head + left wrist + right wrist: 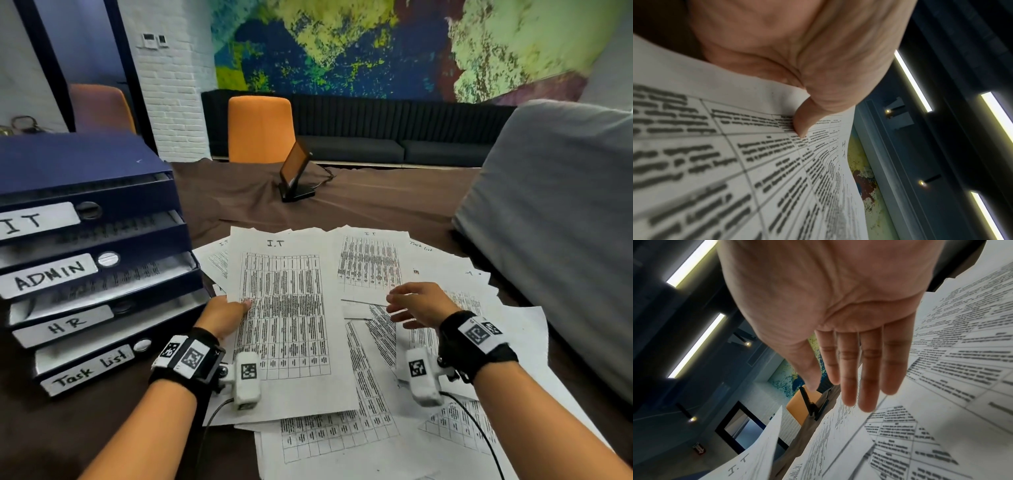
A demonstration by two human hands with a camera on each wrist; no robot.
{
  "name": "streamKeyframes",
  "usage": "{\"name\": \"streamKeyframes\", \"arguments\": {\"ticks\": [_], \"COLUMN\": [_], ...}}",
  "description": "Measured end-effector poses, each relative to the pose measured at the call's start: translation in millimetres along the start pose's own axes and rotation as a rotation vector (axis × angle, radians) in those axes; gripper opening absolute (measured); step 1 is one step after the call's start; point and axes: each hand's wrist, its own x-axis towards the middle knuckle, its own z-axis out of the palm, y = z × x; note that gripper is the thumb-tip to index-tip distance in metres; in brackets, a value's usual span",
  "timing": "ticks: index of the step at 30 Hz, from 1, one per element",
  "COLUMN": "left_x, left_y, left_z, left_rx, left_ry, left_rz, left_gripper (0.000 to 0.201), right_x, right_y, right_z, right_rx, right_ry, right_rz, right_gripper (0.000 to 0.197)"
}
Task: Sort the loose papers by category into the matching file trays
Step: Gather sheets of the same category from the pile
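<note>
Sheet headed "I.T" (284,318): left hand (224,317) pinches its edge, presumably for the IT tray (92,200); right hand (419,305) spread, empty, over loose papers (455,284).

White "I.T" sheet (284,308) is lifting off the scattered loose papers (394,342), beside the stacked blue labelled file trays (102,260).

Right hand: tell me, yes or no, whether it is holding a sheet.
No. The right hand hovers with straight fingers over the loose papers, gripping nothing.
</note>
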Motion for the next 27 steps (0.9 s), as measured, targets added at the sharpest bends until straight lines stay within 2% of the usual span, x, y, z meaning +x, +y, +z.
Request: {"name": "streamKeyframes", "arguments": {"ticks": [8, 14, 17, 19, 20, 22, 24, 25, 27], "left_x": [-3, -5, -8, -10, -10, -8, -13, -15, -15], "left_y": [2, -3, -3, -2, -2, -3, -1, 0, -1], "left_z": [5, 15, 17, 19, 19, 22, 25, 27, 31], "left_rx": [-0.048, -0.033, 0.053, 0.109, 0.102, 0.071, 0.048, 0.049, 0.062], "left_ry": [-0.037, -0.104, -0.141, -0.189, -0.203, -0.200, -0.198, -0.199, -0.206], "left_rz": [0.004, -0.017, -0.010, -0.005, 0.005, 0.035, 0.072, 0.097, 0.151], "left_gripper": [0.030, 0.020, 0.020, 0.029, 0.038, 0.066, 0.087, 0.089, 0.081], "right_x": [-3, 0, 0, -1, -1, -2, -3, -2, -2], "right_y": [-1, 0, 4, 6, 7, 12, 20, 26, 34], "right_z": [6, 11, 11, 7, 6, 6, 10, 14, 19], "right_rx": [-0.037, -0.053, -0.213, -0.375, -0.445, -0.541, -0.604, -0.653, -0.777], "right_ry": [-0.027, -0.048, 0.050, 0.137, 0.145, 0.096, 0.065, 0.081, 0.122], "right_rz": [-0.003, 0.013, 0.017, 0.050, 0.085, 0.180, 0.247, 0.256, 0.246], "right_gripper": [0.016, 0.017, 0.020, 0.030, 0.042, 0.079, 0.100, 0.104, 0.106]}}
